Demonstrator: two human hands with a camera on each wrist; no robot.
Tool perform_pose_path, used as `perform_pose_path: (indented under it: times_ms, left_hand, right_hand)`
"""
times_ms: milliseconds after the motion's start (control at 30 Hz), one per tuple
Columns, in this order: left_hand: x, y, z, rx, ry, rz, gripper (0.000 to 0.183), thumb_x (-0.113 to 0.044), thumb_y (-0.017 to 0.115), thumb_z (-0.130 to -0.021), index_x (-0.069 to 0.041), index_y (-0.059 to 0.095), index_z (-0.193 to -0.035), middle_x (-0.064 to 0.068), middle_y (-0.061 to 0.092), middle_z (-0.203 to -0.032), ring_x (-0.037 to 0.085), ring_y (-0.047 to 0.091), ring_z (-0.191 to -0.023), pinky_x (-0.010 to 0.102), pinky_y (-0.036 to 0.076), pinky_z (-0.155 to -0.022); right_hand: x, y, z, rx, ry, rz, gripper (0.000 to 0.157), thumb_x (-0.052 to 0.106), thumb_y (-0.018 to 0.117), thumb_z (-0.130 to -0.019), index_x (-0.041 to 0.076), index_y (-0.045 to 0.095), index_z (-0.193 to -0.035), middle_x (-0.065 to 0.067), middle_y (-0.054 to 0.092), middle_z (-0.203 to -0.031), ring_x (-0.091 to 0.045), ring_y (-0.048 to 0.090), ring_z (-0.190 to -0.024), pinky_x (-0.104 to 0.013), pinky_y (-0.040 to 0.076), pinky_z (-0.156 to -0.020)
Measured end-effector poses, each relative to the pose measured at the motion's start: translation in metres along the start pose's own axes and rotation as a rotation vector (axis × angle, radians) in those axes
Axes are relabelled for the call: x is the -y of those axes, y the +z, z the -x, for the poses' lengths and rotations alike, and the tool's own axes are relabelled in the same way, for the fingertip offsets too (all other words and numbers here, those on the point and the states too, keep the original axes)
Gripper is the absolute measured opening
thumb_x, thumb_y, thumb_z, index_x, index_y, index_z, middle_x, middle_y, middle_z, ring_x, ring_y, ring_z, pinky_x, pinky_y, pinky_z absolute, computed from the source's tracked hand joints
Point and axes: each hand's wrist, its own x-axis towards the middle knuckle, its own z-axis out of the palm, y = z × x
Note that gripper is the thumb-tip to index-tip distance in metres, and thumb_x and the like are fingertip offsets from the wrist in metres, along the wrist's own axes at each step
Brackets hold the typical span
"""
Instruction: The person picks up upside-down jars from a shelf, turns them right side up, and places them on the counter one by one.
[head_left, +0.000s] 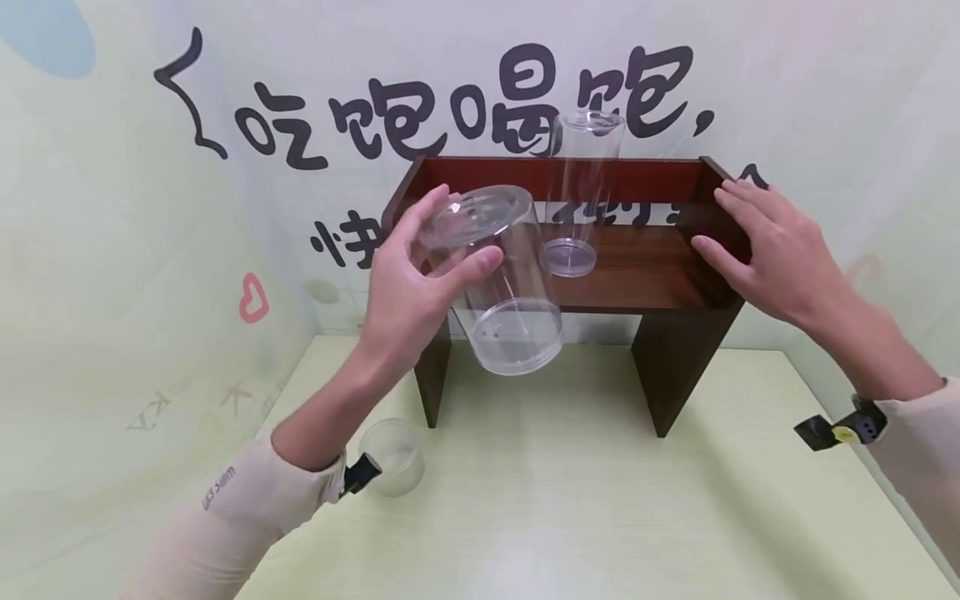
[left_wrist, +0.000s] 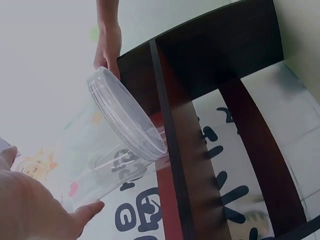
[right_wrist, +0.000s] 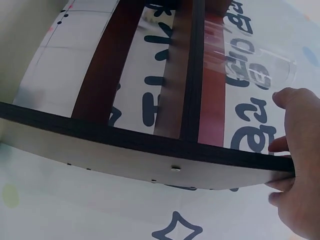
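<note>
My left hand (head_left: 408, 283) holds a clear plastic jar (head_left: 517, 333) near its upper end, thumb across the near side. The jar tilts in front of the left half of a dark brown wooden shelf (head_left: 637, 287); its ridged lower end points down toward me. On the shelf board stands a taller clear cylinder (head_left: 581, 179), upright, partly behind the held jar in the head view. At the shelf's right side panel, my right hand (head_left: 780, 250) grips the upper front edge, with the panel between thumb and fingers, as the right wrist view (right_wrist: 305, 165) shows.
A third clear container (head_left: 397, 467) stands on the pale tabletop (head_left: 540, 508), left of the shelf and partly behind my left wrist. Behind the shelf hangs a white sheet (head_left: 810, 100) with large black lettering. Below the shelf board is open space between two side panels.
</note>
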Motion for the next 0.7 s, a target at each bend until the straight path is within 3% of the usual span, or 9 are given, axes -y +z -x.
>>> perform_pose_path:
  times_ms: [100, 267, 333, 467, 700]
  left_hand:
    - [0.003, 0.002, 0.008, 0.0, 0.003, 0.019, 0.083, -0.024, 0.083, -0.088, -0.014, 0.045, -0.16, 0.002, 0.062, -0.144, 0.018, 0.064, -0.127, 0.032, 0.052, -0.11]
    - [0.009, 0.006, 0.02, -0.009, -0.008, 0.06, 0.081, -0.03, 0.08, -0.088, -0.017, 0.045, -0.16, -0.001, 0.063, -0.145, 0.019, 0.064, -0.127, 0.035, 0.055, -0.107]
    - [0.012, 0.009, 0.025, -0.018, -0.016, 0.092, 0.08, -0.03, 0.078, -0.088, -0.017, 0.045, -0.16, -0.003, 0.062, -0.146, 0.018, 0.064, -0.129, 0.034, 0.056, -0.106]
    - [0.017, 0.016, 0.032, -0.033, -0.028, 0.17, 0.08, -0.028, 0.076, -0.09, -0.014, 0.042, -0.161, -0.002, 0.06, -0.149, 0.019, 0.063, -0.131, 0.031, 0.056, -0.106]
    - [0.027, 0.032, 0.04, -0.084, -0.019, 0.281, 0.078, -0.024, 0.075, -0.09, -0.009, 0.043, -0.16, 0.003, 0.056, -0.152, 0.019, 0.057, -0.14, 0.032, 0.045, -0.118]
  right_hand:
    - [0.004, 0.002, 0.005, -0.044, -0.044, 0.005, 0.063, 0.029, 0.073, -0.098, -0.008, 0.056, -0.147, -0.03, 0.051, -0.154, -0.048, 0.044, -0.148, -0.059, 0.013, -0.131]
    - [0.018, 0.008, 0.016, -0.159, -0.161, -0.002, 0.081, 0.062, 0.054, -0.104, -0.009, 0.061, -0.141, -0.032, 0.054, -0.151, -0.051, 0.042, -0.148, -0.068, 0.003, -0.128]
    - [0.026, 0.012, 0.021, -0.194, -0.197, -0.02, 0.087, 0.068, 0.046, -0.104, -0.009, 0.061, -0.141, -0.032, 0.054, -0.15, -0.051, 0.041, -0.148, -0.068, 0.005, -0.128]
    - [0.047, 0.017, 0.032, -0.222, -0.231, -0.082, 0.084, 0.065, 0.048, -0.105, -0.01, 0.06, -0.142, -0.03, 0.053, -0.152, -0.049, 0.041, -0.149, -0.064, 0.015, -0.129]
    - [0.08, 0.031, 0.056, -0.168, -0.23, -0.221, 0.085, 0.065, 0.049, -0.105, -0.004, 0.05, -0.154, -0.022, 0.049, -0.16, -0.039, 0.039, -0.153, -0.047, 0.024, -0.131]
